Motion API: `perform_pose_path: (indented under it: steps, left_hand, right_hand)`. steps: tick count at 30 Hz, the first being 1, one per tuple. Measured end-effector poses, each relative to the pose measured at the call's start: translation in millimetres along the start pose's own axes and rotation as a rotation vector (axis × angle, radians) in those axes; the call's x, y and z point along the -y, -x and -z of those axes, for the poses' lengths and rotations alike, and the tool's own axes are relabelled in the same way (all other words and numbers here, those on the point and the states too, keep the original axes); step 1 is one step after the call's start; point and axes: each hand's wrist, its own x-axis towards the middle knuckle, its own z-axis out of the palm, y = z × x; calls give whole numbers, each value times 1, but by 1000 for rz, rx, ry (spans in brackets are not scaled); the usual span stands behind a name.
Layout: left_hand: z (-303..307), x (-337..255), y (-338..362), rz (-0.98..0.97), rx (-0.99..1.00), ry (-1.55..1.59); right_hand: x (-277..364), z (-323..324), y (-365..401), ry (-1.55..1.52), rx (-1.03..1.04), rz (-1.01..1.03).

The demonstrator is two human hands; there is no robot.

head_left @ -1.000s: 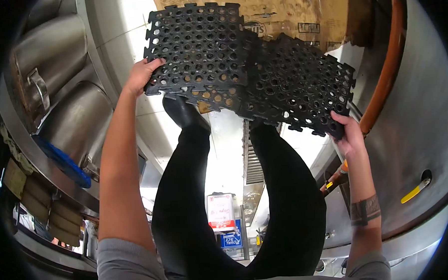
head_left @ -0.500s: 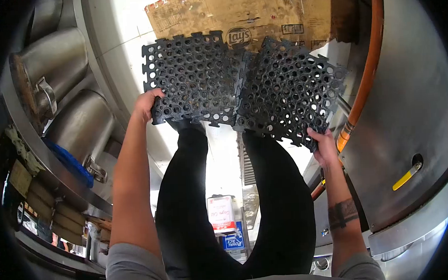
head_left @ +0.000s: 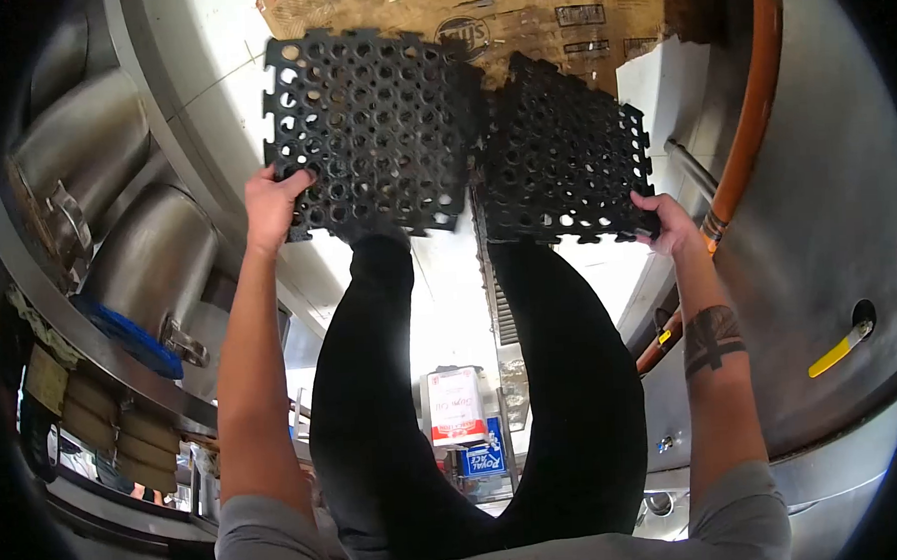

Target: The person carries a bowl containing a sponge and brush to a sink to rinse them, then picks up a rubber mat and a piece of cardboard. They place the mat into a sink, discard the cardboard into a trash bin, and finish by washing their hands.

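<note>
Two joined black perforated mats (head_left: 362, 124) are clamped in left hand (head_left: 268, 203) and right hand (head_left: 669, 222) grips.

both arms stretched forward and apart, left hand (head_left: 270, 203) curled tight in a grip, right hand (head_left: 671, 225) gripping too, right forearm (head_left: 714, 343) tattooed

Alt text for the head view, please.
Left hand grips the left mat, right hand the right mat, joined black perforated tiles, in front of the person's legs. Cardboard lies beyond; steel tanks at left, orange hose at right.
</note>
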Motion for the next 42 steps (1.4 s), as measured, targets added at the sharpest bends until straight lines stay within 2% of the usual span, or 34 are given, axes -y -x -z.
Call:
perform_pose_path:
  steps: [3, 4, 6, 8, 9, 10, 11, 12, 13, 14, 16, 18, 20, 21, 22, 23, 24, 25, 26, 28, 29, 31, 32, 34, 35, 36, 38, 40, 42]
  left_hand:
    - [16, -26, -7, -283, -20, -154]
    - [24, -41, -11, -294, -44, -412]
    - [29, -64, -25, -306, -53, -573]
    - [33, -79, -37, -261, -44, -609]
    - [39, -69, -54, -215, -22, -472]
    - [44, -55, -73, -219, -33, -477]
    - [49, -39, -91, -182, 2, -418]
    - [52, -29, -102, -139, 41, -359]
    - [51, -27, -105, -46, 76, -290]
    - [50, -23, -108, -41, 78, -293]
    - [49, -11, -115, 67, 164, -84]
    - [52, 3, -123, 81, 234, -63]
    - [52, 10, -128, 247, 251, -28]
    - [46, 10, -123, 322, 314, 132]
    - [39, 10, -114, 322, 334, 134]
    - [33, 11, -104, 302, 298, 98]
    - [25, 13, -99, 283, 263, 60]
    - [20, 24, -102, 287, 242, -41]
    - [13, 39, -101, 231, 184, -156]
    - [-1, 43, -96, 263, 221, 11]
    - [-11, 49, -96, 264, 229, 25]
    - [-25, 62, -100, 210, 151, 280]
    - [-32, 66, -97, 217, 122, 361]
    - [-40, 67, -88, 203, 169, 419]
    - [-39, 67, -89, 211, 259, 360]
    - [-43, 69, -89, 205, 257, 363]
    - [-53, 74, -85, 177, 88, 423]
    - [-52, 67, -82, 200, 140, 498]
    - [-47, 57, -77, 325, 261, 432]
  right_hand:
    - [8, -6, 15, -36, -6, 41]
    - [3, 2, 12, -35, -6, 43]
    - [-8, 11, 4, -81, 140, 130]
    - [-28, -16, 18, -131, 72, 266]
    - [-36, -29, 26, -168, 91, 283]
    - [-41, -36, 30, -207, 109, 302]
    - [-46, -37, 31, -226, 224, 314]
    - [-49, -46, 32, -228, 227, 311]
    - [-54, -62, 35, -237, 306, 402]
    - [-59, -77, 37, -246, 383, 493]
    - [-63, -95, 21, -186, 364, 455]
    - [-62, -138, -11, -173, 439, 410]
    - [-63, -193, -49, -100, 490, 391]
    - [-67, -212, -86, 24, 433, 382]
    - [-74, -234, -114, 155, 263, 463]
    - [-78, -254, -128, 68, 305, 476]
    - [-84, -271, -148, 94, 179, 549]
    - [-82, -283, -148, 150, 195, 597]
    - [-77, -299, -128, 221, 52, 553]
    - [-87, -314, -154, 448, -206, 905]
    - [-87, -313, -159, 460, -217, 907]
    - [-72, -318, -143, 444, -327, 795]
    - [-60, -319, -130, 453, -325, 807]
    - [-36, -311, -100, 0, 18, 419]
    - [-31, -305, -118, -71, 47, 412]
    - [-18, -299, -119, -67, 50, 418]
    - [-1, -281, -121, 317, 83, 478]
    - [12, -270, -128, 258, 128, 437]
    - [18, -261, -134, 138, 221, 347]
